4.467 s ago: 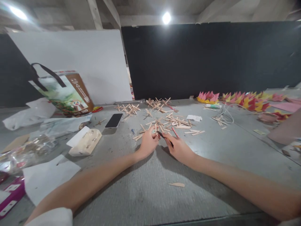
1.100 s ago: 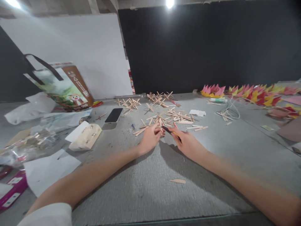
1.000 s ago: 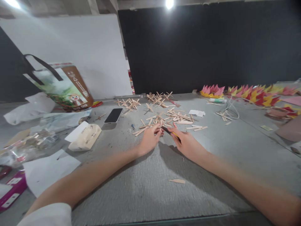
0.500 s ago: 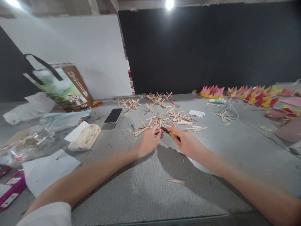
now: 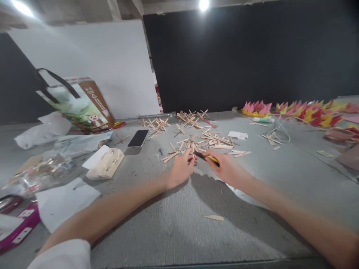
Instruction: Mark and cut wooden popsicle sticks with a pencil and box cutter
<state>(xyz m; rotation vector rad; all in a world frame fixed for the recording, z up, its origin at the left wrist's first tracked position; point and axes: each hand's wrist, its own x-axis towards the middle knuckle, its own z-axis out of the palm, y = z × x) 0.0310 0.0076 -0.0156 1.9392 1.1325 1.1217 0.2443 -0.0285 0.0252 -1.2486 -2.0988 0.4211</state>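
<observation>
From where I stand, both hands meet in front of the heap of loose sticks, low over the tabletop. The left hand has its fingertips pinched closed on a wooden stick, which stands roughly upright, its upper end poking clear of the fingers; that hold probably keeps the wood steady and leaves one end bare. The right hand is wrapped round a yellow-and-black knife, with no slack in that grip, the dark front end aimed at the stick. I cannot tell whether the blade touches it. Holding the handle well back seems meant to keep the knuckles away from the edge.

The loose sticks lie just beyond the fingers, likely put there for easy reach. Crossed sticks sit farther back, perhaps to keep them apart from the single ones. A pointed piece of wood lies alone on the near side. The phone and tissue pack rest off to the left, leaving the forearms room.
</observation>
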